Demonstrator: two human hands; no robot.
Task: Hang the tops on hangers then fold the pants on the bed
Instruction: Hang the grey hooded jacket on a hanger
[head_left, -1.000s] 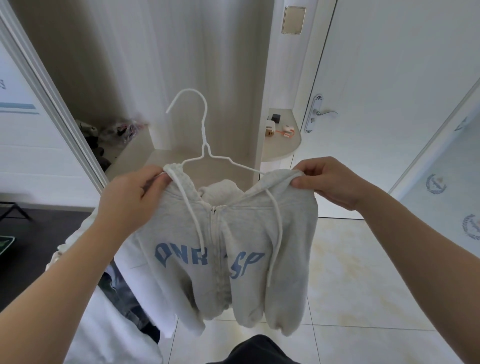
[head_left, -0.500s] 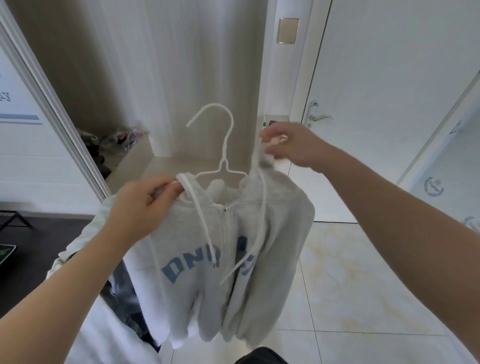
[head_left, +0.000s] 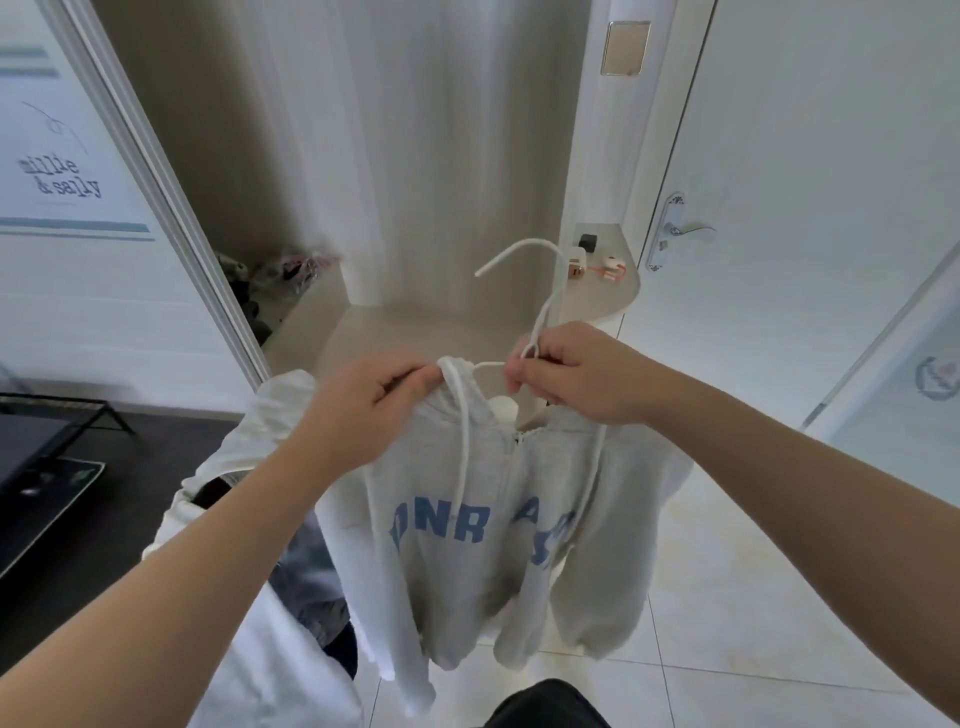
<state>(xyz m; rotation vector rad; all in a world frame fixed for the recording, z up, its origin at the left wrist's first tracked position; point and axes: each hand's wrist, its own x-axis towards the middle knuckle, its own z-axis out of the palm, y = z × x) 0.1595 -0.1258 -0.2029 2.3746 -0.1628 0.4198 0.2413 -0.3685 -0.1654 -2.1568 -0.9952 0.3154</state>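
Observation:
A light grey zip hoodie (head_left: 498, 525) with blue lettering and white drawstrings hangs on a white wire hanger (head_left: 540, 291) in front of me. My left hand (head_left: 374, 410) grips the hoodie's left shoulder at the collar. My right hand (head_left: 576, 374) pinches the hanger's neck just below the hook, above the hoodie's right shoulder. The hook points left and tilts over the wardrobe opening. More clothes, white and dark pieces (head_left: 249, 519), lie on the bed edge at lower left.
An open wardrobe recess (head_left: 415, 156) stands straight ahead, with a sliding door frame (head_left: 156, 182) on its left. A rounded corner shelf (head_left: 602, 291) holds small items. A white door with a handle (head_left: 675, 234) is at the right. Pale tiled floor (head_left: 753, 597) lies below.
My right hand has left the hoodie's right shoulder and come down onto the hanger's neck. The hoodie and hanger have shifted right, and the hook now tilts more.

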